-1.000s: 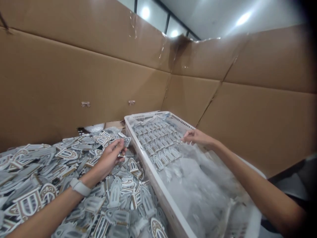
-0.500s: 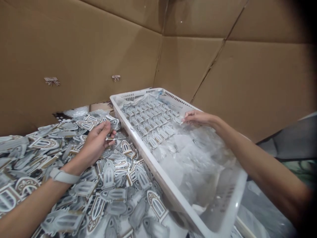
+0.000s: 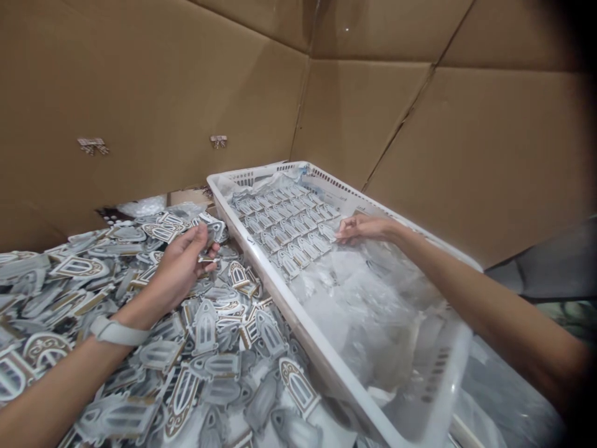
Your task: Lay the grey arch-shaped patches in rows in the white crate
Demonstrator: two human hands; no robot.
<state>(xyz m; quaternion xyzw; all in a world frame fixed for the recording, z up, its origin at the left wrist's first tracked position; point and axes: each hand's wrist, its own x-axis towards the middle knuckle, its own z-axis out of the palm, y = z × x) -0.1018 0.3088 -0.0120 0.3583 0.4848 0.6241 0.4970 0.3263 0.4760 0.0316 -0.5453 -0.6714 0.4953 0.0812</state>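
Note:
My left hand (image 3: 189,258), a pale band on its wrist, is closed around a grey-white arched window piece (image 3: 214,231) above a loose pile of the same pieces (image 3: 205,326). Some in the pile show white window bars and brown scrollwork; others show plain grey faces. Inside the white plastic basket (image 3: 280,298), similar pieces (image 3: 289,227) lie in overlapping rows. My right hand (image 3: 361,229) is over the basket, its fingers pinched at the lower edge of an arched piece (image 3: 328,231) at the right end of a row.
Crumpled clear plastic film (image 3: 354,305) fills the basket's near part. Cardboard walls (image 3: 387,112) rise behind and to the right. Bubble wrap (image 3: 142,207) lies at the back of the pile. More clear plastic (image 3: 504,373) lies right of the basket.
My right hand has moved slightly left and nearer, from the end of one row to the end of a nearer row. My left hand stays almost still with its piece.

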